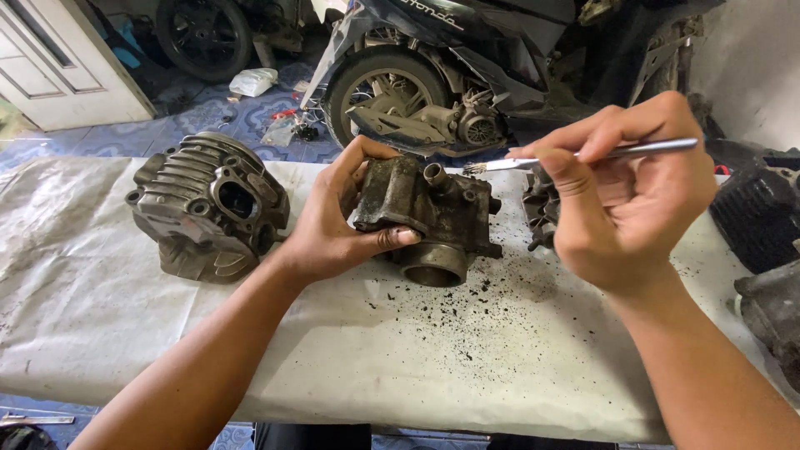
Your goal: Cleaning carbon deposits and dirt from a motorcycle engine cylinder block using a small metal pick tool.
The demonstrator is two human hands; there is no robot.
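While the grimy engine cylinder (429, 218) was clasped by the left hand (333, 221), the metal brush (583, 155), pinched by the right hand (629, 196), risked slipping; dislodged grit could scatter beyond the table's near edge (433, 421).

Count around the white sheet (167, 333) on the bench: two hands, one small brush (583, 156), two big engine chunks, namely one dirty cylinder (433, 208) mid-sheet and one finned cylinder head (208, 204) at its left. Behind the sheet, one scooter (450, 67) and one loose tyre (204, 33).
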